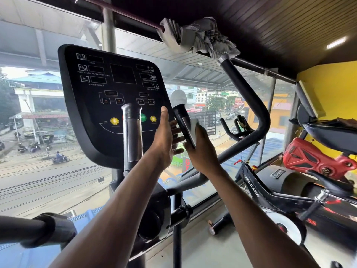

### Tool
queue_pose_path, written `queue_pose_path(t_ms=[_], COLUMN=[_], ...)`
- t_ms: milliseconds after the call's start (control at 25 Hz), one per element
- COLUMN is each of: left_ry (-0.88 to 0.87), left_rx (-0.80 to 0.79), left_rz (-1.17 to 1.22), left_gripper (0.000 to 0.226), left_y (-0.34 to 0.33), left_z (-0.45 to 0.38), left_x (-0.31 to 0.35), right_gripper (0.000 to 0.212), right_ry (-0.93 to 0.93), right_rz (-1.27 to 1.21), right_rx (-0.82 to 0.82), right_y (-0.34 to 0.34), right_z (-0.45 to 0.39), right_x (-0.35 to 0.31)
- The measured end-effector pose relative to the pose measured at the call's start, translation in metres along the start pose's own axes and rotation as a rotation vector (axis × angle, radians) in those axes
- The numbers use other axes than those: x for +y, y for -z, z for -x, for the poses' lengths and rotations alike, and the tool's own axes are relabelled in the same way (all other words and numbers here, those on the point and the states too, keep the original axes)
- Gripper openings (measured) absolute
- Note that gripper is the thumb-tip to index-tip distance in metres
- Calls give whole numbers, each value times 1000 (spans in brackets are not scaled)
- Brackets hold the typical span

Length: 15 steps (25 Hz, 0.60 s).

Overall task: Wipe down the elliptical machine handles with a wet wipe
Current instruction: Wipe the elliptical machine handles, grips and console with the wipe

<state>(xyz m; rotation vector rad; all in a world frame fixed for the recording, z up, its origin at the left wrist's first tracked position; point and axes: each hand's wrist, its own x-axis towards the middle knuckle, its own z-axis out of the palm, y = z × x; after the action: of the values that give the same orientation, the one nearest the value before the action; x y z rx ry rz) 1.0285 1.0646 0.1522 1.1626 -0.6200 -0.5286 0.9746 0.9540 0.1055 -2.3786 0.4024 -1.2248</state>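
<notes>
Your left hand (164,136) is spread, fingers straight, just left of the right inner handle (183,122), fingertips near it. Your right hand (201,147) grips that handle from the right, pressing the white wet wipe (194,123) against its metal sensor plate.

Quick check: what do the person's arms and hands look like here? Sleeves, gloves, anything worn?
Both forearms are bare up to the bottom edge of the frame; no sleeves show. The left hand and right hand have no gloves. No watch, band or ring is visible on either wrist or on the fingers that show. No markings or cables.
</notes>
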Motion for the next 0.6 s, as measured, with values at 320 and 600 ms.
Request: queue_pose_path(t_ms=[320, 600], left_ry=[26, 24], left_rx=[-20, -30], left_rz=[-12, -32], left_gripper=[59, 64], left_y=[-1, 3], left_z=[-3, -6], left_x=[-2, -5], right_gripper=[37, 45], right_ry=[-164, -90], right_rz=[-39, 56], right_rx=[38, 74], right_y=[1, -8], right_z=[20, 43], right_x=[20, 34])
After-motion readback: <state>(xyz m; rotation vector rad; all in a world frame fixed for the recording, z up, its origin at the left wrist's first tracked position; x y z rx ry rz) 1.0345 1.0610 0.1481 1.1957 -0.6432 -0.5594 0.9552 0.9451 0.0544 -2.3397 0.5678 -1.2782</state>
